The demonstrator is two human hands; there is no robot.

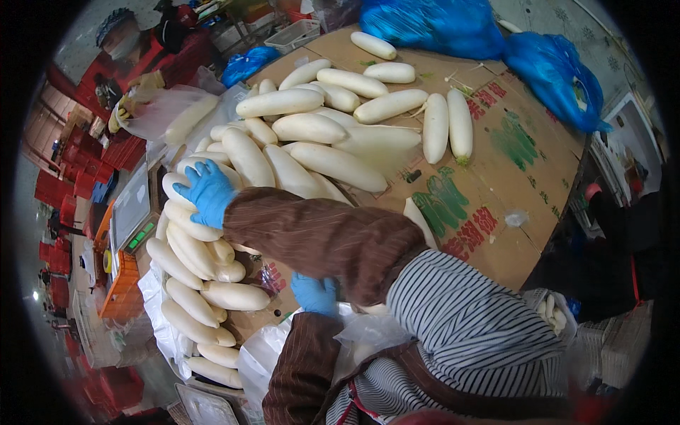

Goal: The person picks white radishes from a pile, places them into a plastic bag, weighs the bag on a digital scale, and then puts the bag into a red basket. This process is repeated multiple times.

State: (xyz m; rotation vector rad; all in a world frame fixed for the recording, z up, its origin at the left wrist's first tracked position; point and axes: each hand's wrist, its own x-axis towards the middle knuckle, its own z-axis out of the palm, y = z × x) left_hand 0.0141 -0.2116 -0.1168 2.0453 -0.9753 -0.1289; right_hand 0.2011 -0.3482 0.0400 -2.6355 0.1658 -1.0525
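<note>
My right hand [208, 194], in a blue glove, reaches across to a pile of white radishes [248, 155]. Its fingers are spread over a white radish [176, 187] at the pile's near left side. My left hand [314, 294], gloved in blue too, is lower down, beside a clear plastic bag [374, 330] and a white plastic sheet or bag [264, 348]. My right forearm partly covers the left hand, so its grip on the plastic cannot be made out. Several more radishes [236, 295] lie along the table's left side.
Printed cardboard [510, 196] covers the table. Blue plastic bags [433, 26] stand at the far edge. A scale [130, 212] and an orange crate [119, 287] sit to the left. Beyond, a person [141, 53] is beside a clear bag holding a radish [191, 118].
</note>
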